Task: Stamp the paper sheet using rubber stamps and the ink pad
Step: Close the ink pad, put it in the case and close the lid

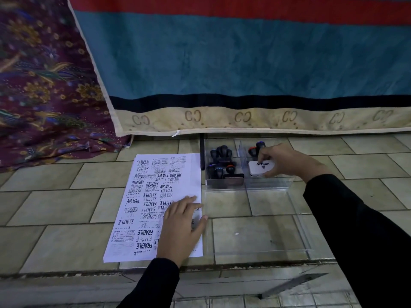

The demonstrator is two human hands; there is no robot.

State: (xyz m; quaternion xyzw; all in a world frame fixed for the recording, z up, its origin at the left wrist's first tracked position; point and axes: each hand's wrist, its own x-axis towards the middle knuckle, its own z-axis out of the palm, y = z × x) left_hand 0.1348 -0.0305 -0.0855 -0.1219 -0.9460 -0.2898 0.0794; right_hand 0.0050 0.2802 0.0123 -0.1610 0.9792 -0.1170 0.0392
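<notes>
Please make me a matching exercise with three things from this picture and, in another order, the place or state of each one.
Things:
1 ink pad
2 paper sheet
3 heap of rubber stamps

Places or states:
A pressed flat under the left hand
B in the left compartment of the clear box
C gripped by the right hand

Pairs: 1-C, 2-A, 3-B.
</notes>
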